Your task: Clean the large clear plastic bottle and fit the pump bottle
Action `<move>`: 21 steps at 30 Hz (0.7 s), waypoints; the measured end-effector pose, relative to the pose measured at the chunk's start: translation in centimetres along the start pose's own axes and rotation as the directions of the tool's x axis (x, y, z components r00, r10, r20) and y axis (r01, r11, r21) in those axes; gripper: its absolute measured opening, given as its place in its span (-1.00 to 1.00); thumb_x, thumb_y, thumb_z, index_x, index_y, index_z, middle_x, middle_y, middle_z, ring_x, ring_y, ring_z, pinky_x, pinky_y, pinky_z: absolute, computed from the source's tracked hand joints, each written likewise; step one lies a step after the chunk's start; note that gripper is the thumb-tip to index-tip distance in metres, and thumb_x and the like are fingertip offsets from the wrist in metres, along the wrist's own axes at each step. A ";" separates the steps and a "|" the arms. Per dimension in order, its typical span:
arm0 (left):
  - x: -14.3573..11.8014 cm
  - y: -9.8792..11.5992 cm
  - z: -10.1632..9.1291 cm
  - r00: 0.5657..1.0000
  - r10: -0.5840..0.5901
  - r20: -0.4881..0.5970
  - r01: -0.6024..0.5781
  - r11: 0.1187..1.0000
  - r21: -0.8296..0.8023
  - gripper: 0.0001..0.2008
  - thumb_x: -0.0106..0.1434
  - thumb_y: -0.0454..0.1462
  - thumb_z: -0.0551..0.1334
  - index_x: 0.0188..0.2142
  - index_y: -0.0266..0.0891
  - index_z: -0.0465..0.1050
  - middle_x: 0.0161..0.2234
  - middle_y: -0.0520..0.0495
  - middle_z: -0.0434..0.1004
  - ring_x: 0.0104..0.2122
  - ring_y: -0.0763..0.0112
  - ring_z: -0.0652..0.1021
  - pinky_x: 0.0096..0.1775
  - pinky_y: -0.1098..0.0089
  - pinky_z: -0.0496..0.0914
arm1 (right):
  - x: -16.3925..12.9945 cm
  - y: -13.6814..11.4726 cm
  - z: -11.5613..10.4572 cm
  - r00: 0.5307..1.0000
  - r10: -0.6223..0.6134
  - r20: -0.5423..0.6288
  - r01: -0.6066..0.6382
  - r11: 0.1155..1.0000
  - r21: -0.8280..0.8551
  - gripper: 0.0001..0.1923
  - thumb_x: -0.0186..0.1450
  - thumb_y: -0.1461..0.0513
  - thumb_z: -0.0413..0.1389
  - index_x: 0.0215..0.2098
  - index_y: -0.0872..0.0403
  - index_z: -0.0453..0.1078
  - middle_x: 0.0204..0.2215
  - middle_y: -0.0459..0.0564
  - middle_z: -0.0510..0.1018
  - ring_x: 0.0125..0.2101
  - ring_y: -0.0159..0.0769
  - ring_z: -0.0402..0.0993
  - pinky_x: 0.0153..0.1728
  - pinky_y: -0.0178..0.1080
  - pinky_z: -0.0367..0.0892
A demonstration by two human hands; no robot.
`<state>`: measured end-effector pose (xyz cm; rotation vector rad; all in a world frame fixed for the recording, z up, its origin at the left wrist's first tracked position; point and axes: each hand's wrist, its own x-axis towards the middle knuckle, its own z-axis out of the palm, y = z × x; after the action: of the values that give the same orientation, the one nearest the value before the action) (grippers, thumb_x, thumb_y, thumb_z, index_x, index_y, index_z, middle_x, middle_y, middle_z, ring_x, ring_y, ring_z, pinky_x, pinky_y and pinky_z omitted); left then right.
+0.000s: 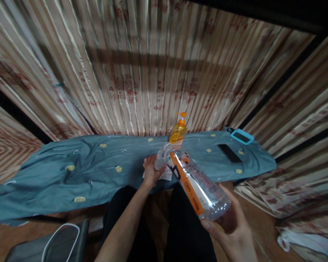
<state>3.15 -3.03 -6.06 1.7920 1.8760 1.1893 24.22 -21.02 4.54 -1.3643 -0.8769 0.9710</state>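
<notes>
My left hand (151, 171) is wrapped round a small translucent plastic cup (160, 159). A large clear plastic bottle (205, 189) with an orange and white label lies tilted in my right hand (235, 231), which grips it near its base. The bottle's neck points up and left and meets the cup's rim; whether liquid is passing cannot be made out. Under the cup, a white cloth or tissue (167, 175) shows partly, the rest hidden by my hand. Just behind stands an orange pump bottle (178, 134) holding yellow liquid.
A blue-grey patterned cloth (95, 171) covers the long narrow table. On its right side lie a black phone (229, 153) and a blue-framed device (242, 137). Striped curtains (142, 72) hang behind. A dark seat with a white cable (78, 236) is at lower left.
</notes>
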 end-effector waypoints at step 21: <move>0.1 0.7 -0.5 0.998 -0.032 0.048 0.030 0.999 0.041 -0.46 0.06 -0.26 0.43 0.06 -0.23 0.46 -0.02 -0.16 0.57 0.02 0.07 0.46 0.05 0.14 0.34 | 1.2 2.5 -2.4 0.967 -0.115 0.227 0.103 0.993 0.065 -0.13 0.16 0.23 0.43 0.31 -0.11 0.10 0.13 0.08 0.59 -0.05 -0.09 0.66 -0.11 -0.23 0.54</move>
<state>3.27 -3.19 -5.22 1.7898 1.9062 1.0957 26.81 -20.88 1.87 -1.1612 -1.0814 1.0735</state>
